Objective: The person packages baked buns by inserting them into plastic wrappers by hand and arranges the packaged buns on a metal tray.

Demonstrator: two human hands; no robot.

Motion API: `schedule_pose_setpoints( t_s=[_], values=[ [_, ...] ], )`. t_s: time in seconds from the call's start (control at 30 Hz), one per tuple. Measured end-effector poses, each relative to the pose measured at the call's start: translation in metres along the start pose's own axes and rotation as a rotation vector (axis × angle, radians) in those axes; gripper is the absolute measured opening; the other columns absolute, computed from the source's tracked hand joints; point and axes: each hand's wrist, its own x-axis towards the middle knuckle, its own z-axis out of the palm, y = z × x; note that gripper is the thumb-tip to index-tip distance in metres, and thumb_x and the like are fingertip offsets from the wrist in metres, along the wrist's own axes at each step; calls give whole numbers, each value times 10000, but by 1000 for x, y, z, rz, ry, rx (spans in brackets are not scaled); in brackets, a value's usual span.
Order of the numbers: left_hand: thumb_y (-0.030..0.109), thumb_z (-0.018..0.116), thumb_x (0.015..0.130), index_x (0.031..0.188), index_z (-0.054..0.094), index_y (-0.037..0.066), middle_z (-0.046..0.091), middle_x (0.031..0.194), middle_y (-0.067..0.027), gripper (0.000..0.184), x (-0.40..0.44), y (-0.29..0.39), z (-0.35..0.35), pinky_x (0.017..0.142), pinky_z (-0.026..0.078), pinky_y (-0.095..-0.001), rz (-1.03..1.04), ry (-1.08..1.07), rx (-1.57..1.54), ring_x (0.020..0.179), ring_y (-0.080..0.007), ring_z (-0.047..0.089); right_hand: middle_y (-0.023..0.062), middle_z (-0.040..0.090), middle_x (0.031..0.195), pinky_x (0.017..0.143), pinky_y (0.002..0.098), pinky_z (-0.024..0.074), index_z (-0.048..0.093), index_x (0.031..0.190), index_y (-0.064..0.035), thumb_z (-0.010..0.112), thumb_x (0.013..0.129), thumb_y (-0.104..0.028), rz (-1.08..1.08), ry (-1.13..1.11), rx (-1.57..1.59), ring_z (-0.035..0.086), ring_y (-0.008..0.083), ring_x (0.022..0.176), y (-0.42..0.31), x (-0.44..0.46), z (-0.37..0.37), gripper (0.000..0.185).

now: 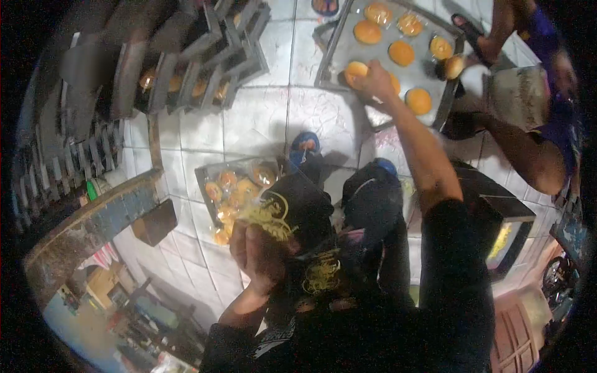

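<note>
My right hand (378,84) reaches over a large metal tray (388,59) and grips a round golden bun (357,72) near its left edge. Several other buns lie spaced out on that tray. My left hand (256,255) is raised near my lap with its fingers bent together; what it holds, if anything, I cannot make out. Just beyond it, a smaller tray (207,177) holds several buns, some in shiny clear wrapping (228,180), heaped together.
A co-worker's hand (469,61) is by a bun at the big tray's right edge. Metal racks (168,74) with more trays stand at upper left. A wooden-edged bench (93,214) is at left, a dark box (507,214) at right.
</note>
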Motion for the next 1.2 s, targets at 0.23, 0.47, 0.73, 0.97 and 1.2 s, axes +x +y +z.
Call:
schedule_pose_setpoints(
  t_s=[0.23, 0.47, 0.73, 0.97, 1.2],
  values=[
    [386, 662, 958, 1169, 596, 12, 657, 1234, -175, 435, 16, 9, 6, 926, 526, -449, -42, -95, -518, 1120, -282, 645, 99, 649, 1266, 1025, 375, 493, 515, 1377, -1, 795, 876, -228, -32, -184, 1147, 626, 222, 1158, -132, -213, -114, 617],
    [167, 595, 1022, 1149, 571, 3, 676, 1179, -169, 209, 26, 24, -25, 839, 597, -413, -452, -263, -1366, 1081, -289, 681, 147, 632, 1179, 980, 389, 528, 627, 1198, -58, 793, 755, -46, -1069, 72, 194, 641, 308, 1141, -218, -427, -105, 473],
    [335, 479, 1050, 1266, 597, 33, 669, 1234, -113, 390, -51, 63, -65, 1027, 477, -371, -276, -648, -1497, 1167, -239, 630, 166, 633, 1172, 1078, 503, 450, 597, 1139, -28, 643, 820, -75, -1171, 438, -255, 621, 335, 1163, -242, -460, -99, 326],
    [282, 469, 1067, 1301, 562, 26, 642, 1286, -117, 359, -59, 28, -75, 1074, 458, -392, -246, -500, -1498, 1196, -238, 615, 190, 570, 1386, 1182, 552, 313, 489, 1403, -12, 565, 870, -48, -1023, 201, -125, 474, 364, 1381, -240, -472, -17, 540],
    [322, 539, 1056, 1446, 448, 97, 565, 1385, -83, 459, -59, 29, -57, 1089, 432, -398, 3, -437, -1521, 1277, -225, 548, 208, 568, 1396, 1196, 571, 270, 506, 1411, -23, 610, 847, -57, -1084, 213, -105, 473, 380, 1377, -247, -459, -39, 575]
  ],
)
